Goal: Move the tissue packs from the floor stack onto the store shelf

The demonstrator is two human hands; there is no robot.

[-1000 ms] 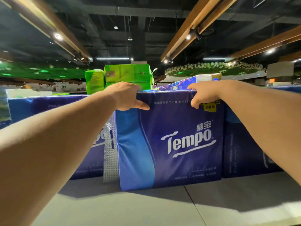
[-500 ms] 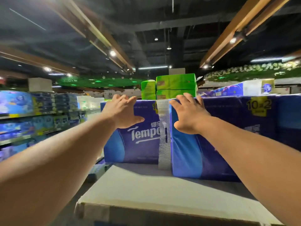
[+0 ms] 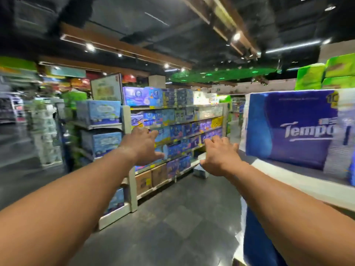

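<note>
left hand (image 3: 143, 145) spread, holds nothing | right hand (image 3: 219, 155) spread, holds nothing | tissue pack (image 3: 292, 127) stands on shelf (image 3: 299, 184), placed there i think

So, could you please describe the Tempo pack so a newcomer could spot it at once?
Look to the white shelf on the right. The Tempo pack stands upright at its near end, below green packs. It alone shows dark blue wrap with white Tempo lettering.
</note>
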